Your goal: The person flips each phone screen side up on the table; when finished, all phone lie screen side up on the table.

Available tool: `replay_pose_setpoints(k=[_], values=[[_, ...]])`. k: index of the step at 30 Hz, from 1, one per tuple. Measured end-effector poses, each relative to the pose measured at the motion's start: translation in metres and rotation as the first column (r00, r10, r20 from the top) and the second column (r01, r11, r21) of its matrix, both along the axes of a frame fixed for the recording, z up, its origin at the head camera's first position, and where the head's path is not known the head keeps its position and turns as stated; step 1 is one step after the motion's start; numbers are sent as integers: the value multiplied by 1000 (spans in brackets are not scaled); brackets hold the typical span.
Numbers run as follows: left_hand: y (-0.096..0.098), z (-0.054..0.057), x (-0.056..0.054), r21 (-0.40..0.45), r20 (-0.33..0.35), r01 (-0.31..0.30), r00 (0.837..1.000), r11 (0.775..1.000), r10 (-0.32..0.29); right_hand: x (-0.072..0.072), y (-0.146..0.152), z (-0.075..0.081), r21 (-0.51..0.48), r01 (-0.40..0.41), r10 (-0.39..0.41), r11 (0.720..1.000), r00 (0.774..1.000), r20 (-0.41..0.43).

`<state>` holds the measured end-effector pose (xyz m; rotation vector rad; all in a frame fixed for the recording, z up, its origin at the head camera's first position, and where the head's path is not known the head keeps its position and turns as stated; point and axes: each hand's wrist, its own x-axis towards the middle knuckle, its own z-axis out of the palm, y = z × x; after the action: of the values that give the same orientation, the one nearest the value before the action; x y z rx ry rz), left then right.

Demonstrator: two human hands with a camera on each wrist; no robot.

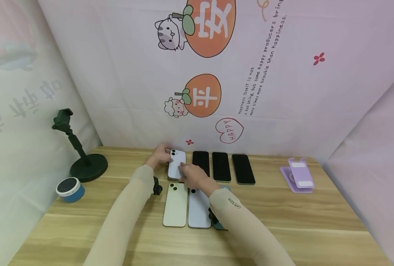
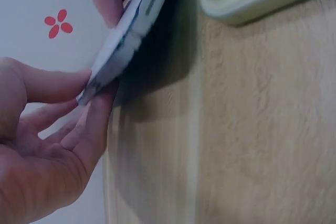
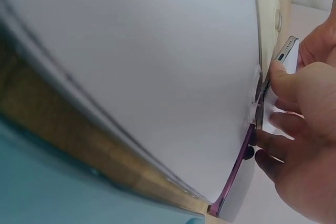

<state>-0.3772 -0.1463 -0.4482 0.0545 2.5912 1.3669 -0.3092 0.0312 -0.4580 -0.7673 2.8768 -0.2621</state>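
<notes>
A pale lavender-white phone (image 1: 176, 166), back side up, lies at the left end of the far row. My left hand (image 1: 159, 155) pinches its left edge between thumb and fingers. In the left wrist view the phone (image 2: 123, 43) is tilted, with a dark shadow on the wood under it. My right hand (image 1: 194, 175) holds its lower right corner, the thumb (image 3: 281, 80) by the charging-port edge. Just in front of them lie a pale yellow phone (image 1: 176, 207) and another pale phone (image 1: 199, 212). A teal phone (image 1: 221, 224) is partly hidden under my right forearm.
Three dark-screened phones, one of them a black phone (image 1: 221, 166), continue the far row. On the left stand a black phone stand (image 1: 88, 168) and a round blue-and-white object (image 1: 70, 190). A purple folding stand (image 1: 300, 175) is at the right. A printed cloth (image 1: 133, 92) hangs behind.
</notes>
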Motion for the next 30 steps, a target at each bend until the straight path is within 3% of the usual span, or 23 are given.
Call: replay_pose_setpoints(k=[3,9,12,15,19,22,24,27,30], values=[[-2,3,2,7,17,23,1000,1000,-23,1,1,1,-12,4,-4,1000,1000,13],[-3,10,3,-38,32,5,999,999,-4,2,3,4,-77,2,2,997,999,54],[-2,18,3,-87,27,8,1000,996,-5,2,7,5,-175,14,3,984,996,93],[-1,28,5,-151,-5,13,1000,988,-14,1,11,7,-314,47,-3,948,990,139],[2,43,9,-271,-65,13,997,963,-31,-1,17,13,-498,113,-6,860,977,212],[9,53,13,-377,-79,-9,997,926,-22,-2,20,15,-619,215,-12,756,949,315],[14,57,15,-451,-81,-27,997,892,-11,-3,21,14,-677,309,-5,668,912,411],[25,61,17,-511,-79,-49,997,858,10,-2,21,14,-705,458,31,542,827,562],[33,61,19,-522,-77,-49,997,852,10,0,20,14,-684,556,54,473,756,652]])
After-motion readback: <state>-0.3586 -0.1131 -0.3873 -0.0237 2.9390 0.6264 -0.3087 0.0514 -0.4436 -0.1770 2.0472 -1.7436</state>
